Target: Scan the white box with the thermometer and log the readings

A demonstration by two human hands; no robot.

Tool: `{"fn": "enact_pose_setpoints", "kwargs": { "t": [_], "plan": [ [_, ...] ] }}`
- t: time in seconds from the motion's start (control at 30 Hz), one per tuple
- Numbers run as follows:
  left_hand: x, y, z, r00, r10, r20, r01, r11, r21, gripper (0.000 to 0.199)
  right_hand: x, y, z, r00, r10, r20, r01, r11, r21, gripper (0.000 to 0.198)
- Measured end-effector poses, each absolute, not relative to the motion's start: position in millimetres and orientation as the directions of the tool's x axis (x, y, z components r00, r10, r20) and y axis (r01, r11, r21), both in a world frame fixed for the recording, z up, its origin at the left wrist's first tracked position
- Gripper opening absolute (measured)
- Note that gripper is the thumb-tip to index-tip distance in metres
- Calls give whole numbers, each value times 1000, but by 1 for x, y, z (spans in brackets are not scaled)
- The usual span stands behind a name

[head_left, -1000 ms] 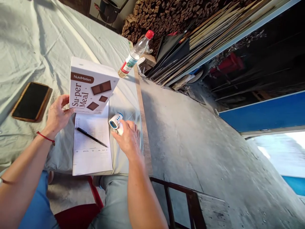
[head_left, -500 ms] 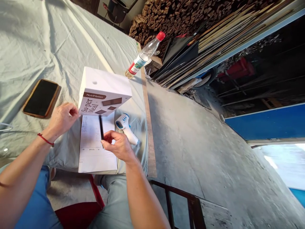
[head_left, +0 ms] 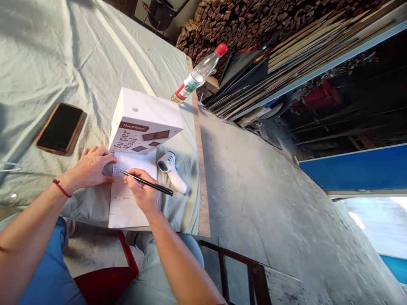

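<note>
A black pen (head_left: 154, 184) is gripped in my right hand (head_left: 142, 192), its tip at the left part of the printed sheet (head_left: 127, 214). Small handwriting fills the sheet's upper left. My left hand (head_left: 90, 168) lies with fingers spread, thumb and fingertips at the sheet's left edge. Just beyond my hands a white NutriMotion box (head_left: 149, 110) stands over the sheet's far end and hides it. A white and blue infrared thermometer (head_left: 173, 171) lies to the right of the sheet.
A smartphone (head_left: 60, 128) in a brown case lies at left on the cloth-covered table (head_left: 38, 55). Near the table's right edge stands a red-capped bottle (head_left: 190, 82). Stacked firewood (head_left: 213, 25) is behind, and concrete floor (head_left: 248, 178) lies to the right.
My right hand has moved left and the pen has turned, its tip now at the handwritten lines. My left hand has left the box's corner and opened out beside the sheet.
</note>
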State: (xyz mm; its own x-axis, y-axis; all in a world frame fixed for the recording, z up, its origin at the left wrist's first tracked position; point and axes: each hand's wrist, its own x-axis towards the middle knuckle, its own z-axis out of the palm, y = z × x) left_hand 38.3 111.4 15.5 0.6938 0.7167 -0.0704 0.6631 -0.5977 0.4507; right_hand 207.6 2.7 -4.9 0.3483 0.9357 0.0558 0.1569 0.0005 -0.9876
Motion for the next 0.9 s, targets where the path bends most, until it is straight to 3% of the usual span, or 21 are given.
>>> {"fn": "enact_pose_setpoints", "kwargs": {
  "t": [0.13,0.53,0.9],
  "plan": [
    [41,109,18,686,721,-92,679,-591,436,44,199,7,-13,397,916,53,221,-39,-974,20],
    [45,108,16,685,723,-90,688,-601,406,43,196,9,-24,303,940,159,416,19,-909,21],
    [45,105,24,685,719,-122,696,-595,401,42,197,8,-28,276,943,185,478,32,-878,20]
  ]
}}
